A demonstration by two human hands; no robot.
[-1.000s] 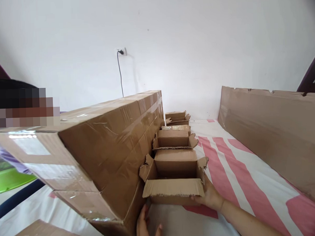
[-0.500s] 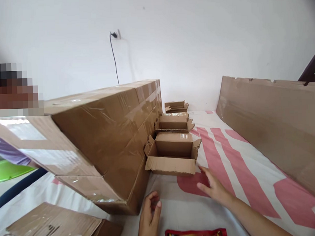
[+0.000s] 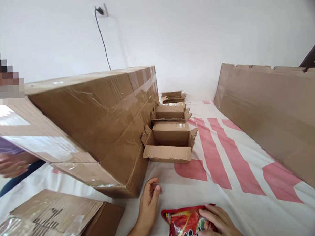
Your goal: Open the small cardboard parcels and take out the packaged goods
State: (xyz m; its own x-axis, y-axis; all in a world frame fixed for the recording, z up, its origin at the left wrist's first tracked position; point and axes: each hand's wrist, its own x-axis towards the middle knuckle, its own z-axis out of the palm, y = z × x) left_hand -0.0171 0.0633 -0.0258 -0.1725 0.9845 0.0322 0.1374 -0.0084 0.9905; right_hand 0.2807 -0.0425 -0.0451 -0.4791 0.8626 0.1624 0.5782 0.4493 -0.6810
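Observation:
A red, glossy food packet (image 3: 184, 223) with dark lettering and a food picture lies on the cloth at the bottom of the view. My right hand (image 3: 220, 222) grips its right end, fingers bent over the top; the near part of the packet is cut off by the frame. To the packet's left, my left hand (image 3: 148, 202) hovers near the cloth, fingers loosely curled, thumb apart and nothing in it. Beyond both hands stands an open cardboard box (image 3: 167, 153) with its flaps spread.
More open boxes (image 3: 170, 114) line up behind it. Taped cartons (image 3: 95, 116) form a wall on the left, with a marked carton (image 3: 52, 218) in front. Cardboard (image 3: 271, 124) stands along the right. A person's hands (image 3: 11, 164) show at far left.
My right hand has come back from near the open box onto the red packet. The view has tilted down, showing more of the packet. My left hand stays about where it was.

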